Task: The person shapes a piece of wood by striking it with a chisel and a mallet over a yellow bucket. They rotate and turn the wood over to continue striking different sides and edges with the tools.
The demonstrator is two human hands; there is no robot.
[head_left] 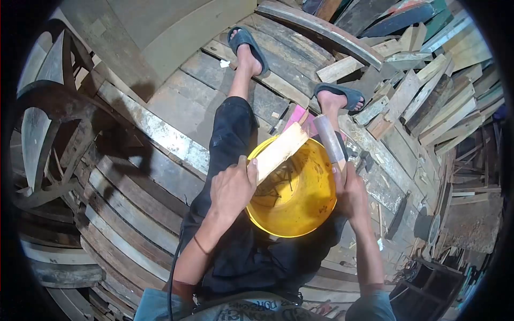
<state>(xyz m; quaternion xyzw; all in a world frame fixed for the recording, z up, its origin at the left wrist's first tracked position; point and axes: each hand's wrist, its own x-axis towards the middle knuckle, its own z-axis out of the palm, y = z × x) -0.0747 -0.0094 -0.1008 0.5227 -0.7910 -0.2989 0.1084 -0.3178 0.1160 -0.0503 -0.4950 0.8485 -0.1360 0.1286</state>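
My left hand (234, 187) is closed around the lower end of a pale piece of wood (282, 148), which slants up over a yellow bucket (308, 214). In my right hand (350, 191) is a knife with a broad, blunt-ended metal blade (329, 140), pointing forward over the bucket's right rim; its handle is mostly covered by my fingers. The blade and the wood are apart. The bucket sits between my legs, and thin dark pieces (281, 182), possibly nails or sticks, lie inside it.
Beyond the bucket, a pink item (296, 116) lies on the plank floor (184, 99). Wood offcuts (428, 96) are heaped at the right. Curved boards (134, 214) lie at the left near a dark curved wooden piece (59, 99). My sandalled feet (247, 48) rest ahead.
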